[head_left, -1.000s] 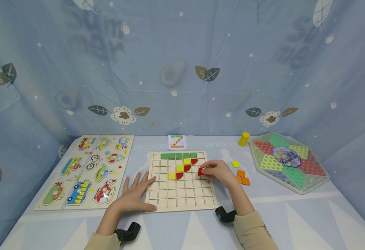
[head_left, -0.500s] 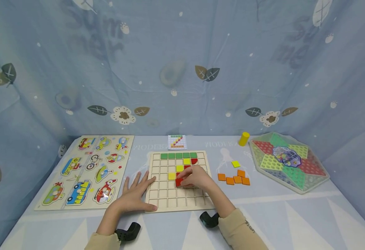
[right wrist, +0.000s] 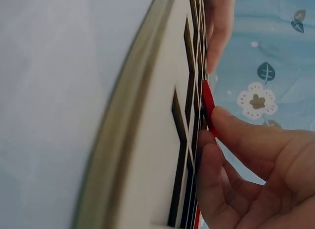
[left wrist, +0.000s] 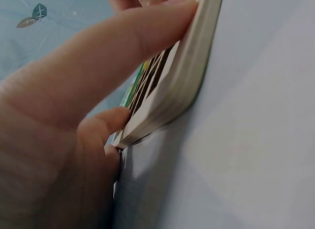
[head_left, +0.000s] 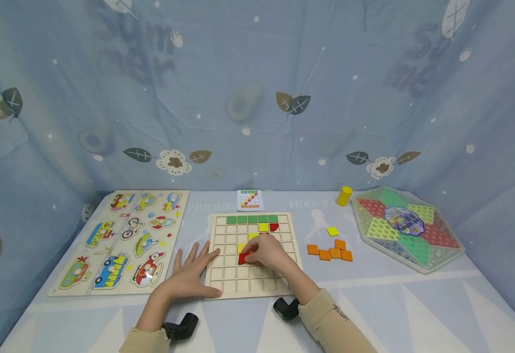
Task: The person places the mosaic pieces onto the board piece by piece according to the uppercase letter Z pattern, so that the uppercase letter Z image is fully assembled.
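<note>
My right hand pinches a small red tile between thumb and fingers, low over the wooden grid board. In the right wrist view the red tile is tilted close over the grid slots. The left hand lies spread at the board's left side, with fingertips and thumb on its edge; the left wrist view shows the thumb on the board's corner. A row of green tiles fills the top of the grid. Yellow squares and a red quarter-round tile sit below it, partly hidden by the right hand.
A pattern card stands behind the board. Several orange tiles and a yellow-green tile lie to the right, with a yellow cylinder and a hexagonal game board beyond. A vehicle puzzle lies at the left.
My right hand has carried the red tile leftward across the board, from its right side to the cells below the leftmost yellow square. More orange tiles have come into view. The left hand stays put.
</note>
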`<state>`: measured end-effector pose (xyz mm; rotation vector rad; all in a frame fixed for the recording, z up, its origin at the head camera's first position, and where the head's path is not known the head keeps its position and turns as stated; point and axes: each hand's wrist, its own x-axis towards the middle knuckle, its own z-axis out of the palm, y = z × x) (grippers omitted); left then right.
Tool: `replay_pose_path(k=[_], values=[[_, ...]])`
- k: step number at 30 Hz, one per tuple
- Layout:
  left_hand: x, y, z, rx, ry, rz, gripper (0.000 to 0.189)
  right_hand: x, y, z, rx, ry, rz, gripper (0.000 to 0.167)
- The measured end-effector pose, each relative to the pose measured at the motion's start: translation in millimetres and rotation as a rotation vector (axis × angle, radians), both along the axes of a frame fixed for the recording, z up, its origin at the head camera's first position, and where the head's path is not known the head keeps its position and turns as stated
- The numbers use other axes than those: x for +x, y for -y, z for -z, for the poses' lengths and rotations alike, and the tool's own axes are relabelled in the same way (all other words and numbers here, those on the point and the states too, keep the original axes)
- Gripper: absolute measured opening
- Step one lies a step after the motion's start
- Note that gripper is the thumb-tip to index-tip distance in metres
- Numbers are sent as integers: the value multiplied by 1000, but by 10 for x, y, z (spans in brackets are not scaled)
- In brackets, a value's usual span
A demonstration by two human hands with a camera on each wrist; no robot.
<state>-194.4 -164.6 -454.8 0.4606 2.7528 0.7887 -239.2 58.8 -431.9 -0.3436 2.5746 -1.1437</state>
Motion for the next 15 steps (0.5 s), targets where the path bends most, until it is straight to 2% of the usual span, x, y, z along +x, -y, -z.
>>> replay_pose_path(k=[11, 15], values=[[-3, 7, 13, 6, -6, 11, 104, 22, 51, -11, 82, -116, -39, 8], [-6, 14, 11, 10, 3, 11, 104, 20, 73, -16, 101, -127, -36, 9]])
